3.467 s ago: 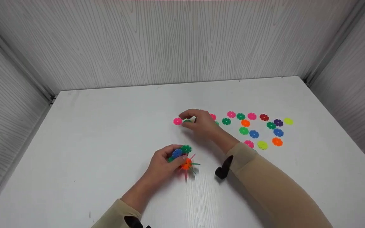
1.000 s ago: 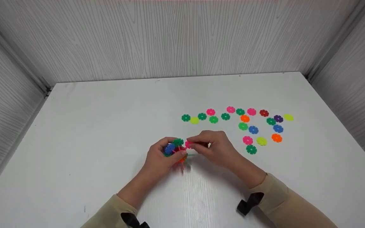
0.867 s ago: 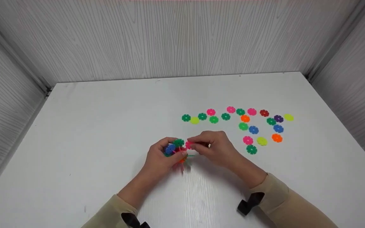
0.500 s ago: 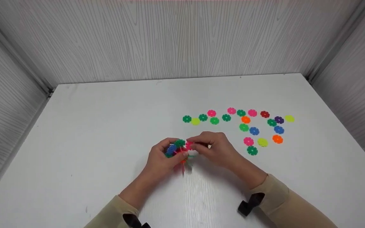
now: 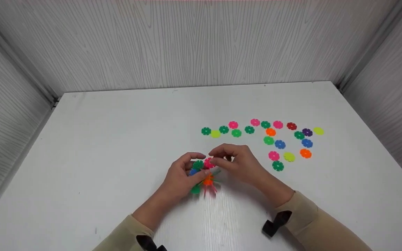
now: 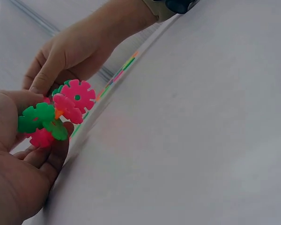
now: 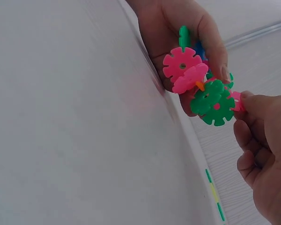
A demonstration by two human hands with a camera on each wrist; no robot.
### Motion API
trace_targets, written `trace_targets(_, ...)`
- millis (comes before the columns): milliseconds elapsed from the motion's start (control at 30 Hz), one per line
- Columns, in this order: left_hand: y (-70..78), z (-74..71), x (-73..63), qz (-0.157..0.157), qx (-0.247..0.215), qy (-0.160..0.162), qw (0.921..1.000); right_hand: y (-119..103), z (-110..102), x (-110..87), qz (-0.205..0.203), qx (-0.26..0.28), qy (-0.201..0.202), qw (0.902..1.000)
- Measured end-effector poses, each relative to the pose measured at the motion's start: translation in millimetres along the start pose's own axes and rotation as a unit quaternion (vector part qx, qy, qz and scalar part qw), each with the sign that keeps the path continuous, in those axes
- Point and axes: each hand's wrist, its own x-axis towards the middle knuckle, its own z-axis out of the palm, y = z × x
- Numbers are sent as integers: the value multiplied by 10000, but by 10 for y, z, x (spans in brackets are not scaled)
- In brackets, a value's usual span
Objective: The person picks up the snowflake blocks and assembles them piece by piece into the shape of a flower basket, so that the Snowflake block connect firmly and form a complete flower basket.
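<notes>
My left hand [image 5: 181, 174] grips a ball-like cluster of notched plastic snowflake discs. In the head view, a green disc [image 5: 198, 164], a blue disc [image 5: 193, 172] and an orange disc [image 5: 208, 180] show in it. My right hand [image 5: 237, 162] is close on the right, its thumb and index finger at the edge of a pink disc [image 5: 209, 162] on the cluster's upper side. From the right wrist view, that pink disc [image 7: 237, 101] meets the thumb tip beside a green disc [image 7: 218, 108]. More pink discs [image 6: 78, 95] stick out in the left wrist view. Fingers hide part of the cluster.
Loose discs lie flat on the white table [image 5: 117, 139], at the back right. Among them are a yellow disc [image 5: 215, 134], a dark red disc [image 5: 291, 126], a purple disc [image 5: 307, 132] and a green disc [image 5: 278, 166]. A pale wood-grain wall [image 5: 194, 45] stands behind the table.
My right hand has come from the loose discs to the cluster, bringing a pink disc. During the last half second the cluster has turned and shifted slightly down and right in my left hand.
</notes>
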Motion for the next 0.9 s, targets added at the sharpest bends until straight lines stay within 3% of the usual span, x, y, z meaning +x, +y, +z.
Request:
trace_targets(133, 3, -1, 5, 50, 110, 77, 9999, 41, -67, 119, 140, -67, 199, 9997)
trace_targets(267, 4, -4, 0, 52, 105, 149, 9998, 161, -151, 375, 429, -285, 357, 9980)
trace_targets(533, 6, -12, -6, 28, 53, 176, 9998, 438, -138, 830, 1353, -393, 79, 9900)
trace_targets(700, 17, -10, -9, 2, -1, 222, 9998, 469, -55, 958, 1534, -682, -65, 9858)
trace_targets(900, 9, -14, -10, -68, 48, 214, 9997, 488, -10, 979, 1628, -1147, -311, 9795)
